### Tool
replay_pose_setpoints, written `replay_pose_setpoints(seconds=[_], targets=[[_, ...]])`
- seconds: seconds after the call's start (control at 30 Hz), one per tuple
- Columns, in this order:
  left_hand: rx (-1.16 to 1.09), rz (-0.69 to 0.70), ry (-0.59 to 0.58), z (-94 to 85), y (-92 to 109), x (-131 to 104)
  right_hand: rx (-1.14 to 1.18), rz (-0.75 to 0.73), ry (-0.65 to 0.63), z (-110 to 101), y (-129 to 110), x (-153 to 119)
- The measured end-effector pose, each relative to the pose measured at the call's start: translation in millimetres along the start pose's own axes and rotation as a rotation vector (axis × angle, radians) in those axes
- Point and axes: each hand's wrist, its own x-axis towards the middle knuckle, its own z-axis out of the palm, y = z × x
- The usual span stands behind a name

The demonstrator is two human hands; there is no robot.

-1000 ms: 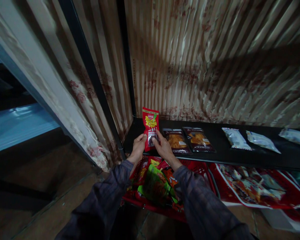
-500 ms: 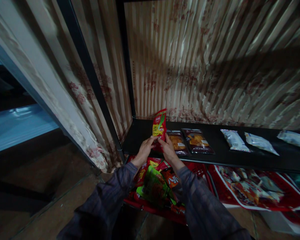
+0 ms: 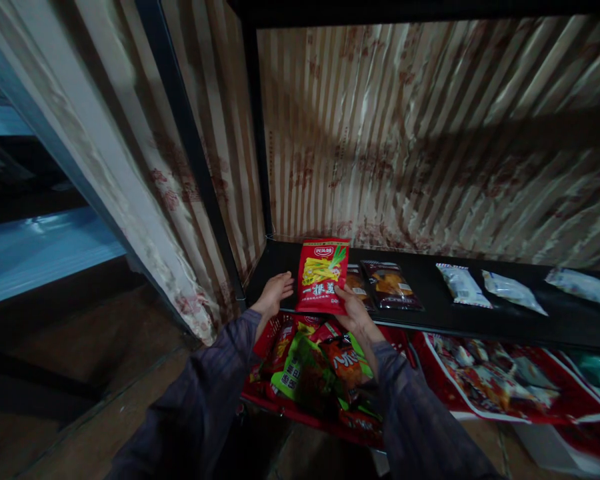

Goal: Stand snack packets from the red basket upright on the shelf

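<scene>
A red snack bag (image 3: 323, 277) with yellow sticks and green stalks printed on it faces me over the left end of the black shelf (image 3: 430, 320). My right hand (image 3: 353, 308) grips its lower right edge, thumb on the front. Just left of the bag, my left hand (image 3: 276, 293) is open, its fingers stretched toward the bag with a small gap between. Partly behind the red bag lies a brown snack packet (image 3: 359, 285); a second brown packet (image 3: 391, 285) lies beside it. Below the shelf edge stands a red basket (image 3: 310, 419) heaped with snack bags, a green bag (image 3: 303, 373) among them.
White packets (image 3: 463, 285) lie spaced along the shelf to the right. Another red container (image 3: 520, 415) with packets stands below. Dark metal posts (image 3: 190, 147) rise at the left, and a striped curtain (image 3: 405, 133) hangs behind the shelf.
The red bag has turned its printed front to me and sits lower. My left hand has let go and moved left; my right hand has shifted to the bag's lower right edge.
</scene>
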Motion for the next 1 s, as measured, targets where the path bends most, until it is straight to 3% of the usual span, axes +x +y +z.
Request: replay_pose_setpoints(seconds=[0.1, 0.2, 0.4, 0.77, 0.87, 1.0], targets=[[-0.097, -0.087, -0.110, 1.6, 2, 1, -0.031, 0.043, -0.090, -8, 2, -4], [-0.179, -0.088, -0.179, 7.6, 4, 2, -0.056, 0.087, -0.134, -12, 3, -8], [-0.297, -0.045, -0.067, 13.9, 5, 8, -0.099, 0.135, -0.184, -16, 2, -18], [-0.327, 0.061, 0.041, 19.9, 5, 21, -0.119, 0.145, -0.163, -17, 14, -20], [-0.269, 0.049, 0.031, 15.6, 5, 23, -0.106, 0.137, -0.169, -17, 18, -17], [-0.210, 0.023, -0.079, 3.3, 1, 19, -0.094, 0.126, -0.167, -20, 17, -12]])
